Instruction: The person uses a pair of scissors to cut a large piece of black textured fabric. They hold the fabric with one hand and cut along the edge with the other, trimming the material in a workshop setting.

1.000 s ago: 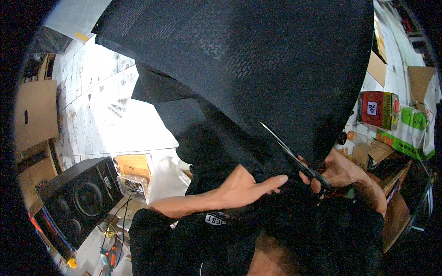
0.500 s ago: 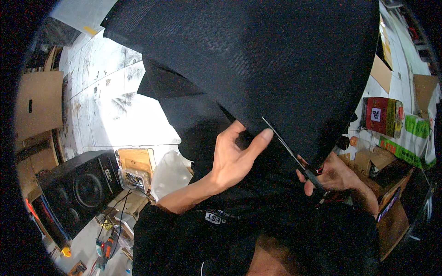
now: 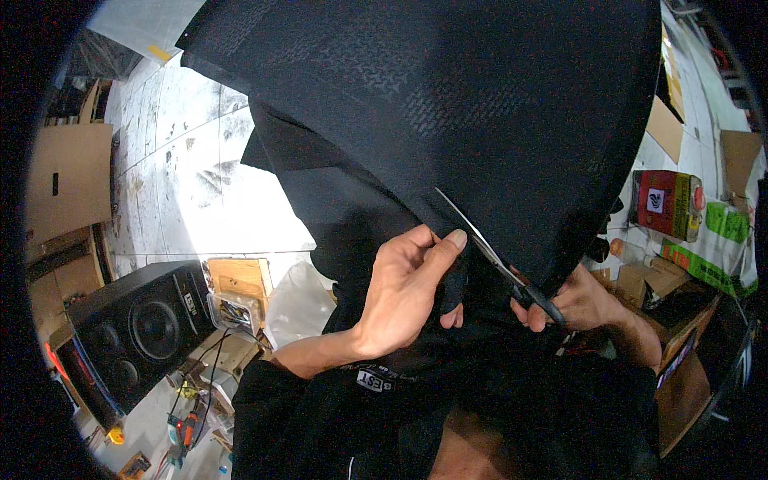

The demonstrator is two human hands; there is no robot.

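A large sheet of black material (image 3: 512,88) with a fine textured pattern spreads in front of me, its left side cut into jagged edges. My left hand (image 3: 404,288) pinches the edge of this sheet between thumb and fingers, close to my chest. In my right hand (image 3: 576,300) is a pair of scissors (image 3: 492,254), the long blades pointing up and left across the sheet, just right of my left thumb. One blade lies on top of the material; the other is mostly hidden. A narrow strip of the sheet hangs below my left thumb.
To the left on the pale, smudged tiled floor (image 3: 172,172) stand a black loudspeaker (image 3: 144,328) and cardboard (image 3: 72,180). A tool with cables (image 3: 188,428) lies at lower left. On the right are a red and yellow can (image 3: 666,204), a green-white bag (image 3: 716,248) and open cartons (image 3: 652,280).
The scissors have shifted slightly up and left. My left hand has turned and drawn its fingers in on the sheet's edge, and the material by it has been pulled.
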